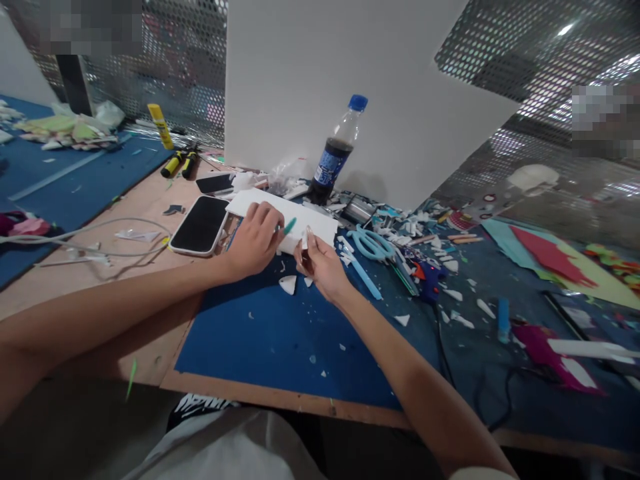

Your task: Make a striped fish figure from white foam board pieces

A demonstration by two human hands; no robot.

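Note:
My left hand (256, 239) is closed over the near left part of a white sheet (315, 223), fingers curled downward. A slim teal-green thing (290, 226) with a pointed end sticks out from its fingers; the rest is hidden in the hand. Close by on the right, my right hand (323, 265) pinches a small white piece (305, 238) between thumb and fingers. The two hands are a little apart, with the sheet's near edge between them. White scraps (287, 285) lie on the blue mat (280, 340) just below.
A cola bottle (333, 157) stands behind the sheet. Left are a phone (199, 225), a cable (100, 230), yellow-black pliers (180, 163) and a glue stick (161, 127). Blue scissors (371, 244), a light-blue stick (363, 270), a purple glue gun (431, 280) and foam scraps lie right.

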